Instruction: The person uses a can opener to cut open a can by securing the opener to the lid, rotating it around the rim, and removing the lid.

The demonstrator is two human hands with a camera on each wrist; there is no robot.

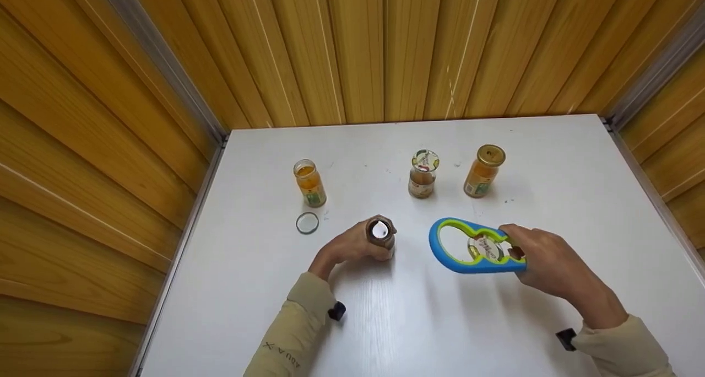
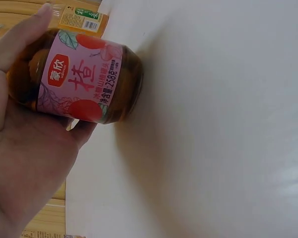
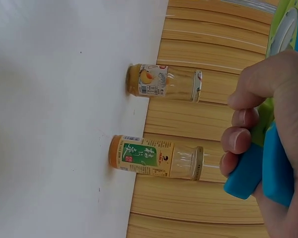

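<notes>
My left hand (image 1: 352, 242) grips a hawthorn jar (image 2: 82, 77) with a pink label. In the head view its mouth faces up with no lid on it, and a bright reflection shows inside. The left wrist view has the thumb and fingers around the glass. My right hand (image 1: 551, 261) grips a blue-and-green jar opener (image 1: 478, 267) above the table, to the right of that jar. A round patterned lid (image 1: 486, 248) sits within the opener's frame. In the right wrist view, curled fingers (image 3: 237, 140) wrap the opener's handles.
At the back left stands a lidless jar (image 1: 311, 187) of orange fruit, with a loose lid (image 1: 307, 222) in front of it. A jar with a patterned lid (image 1: 422, 178) and one with a gold lid (image 1: 481, 173) stand back right. Wooden panels (image 1: 358, 52) surround the white table (image 1: 231, 222).
</notes>
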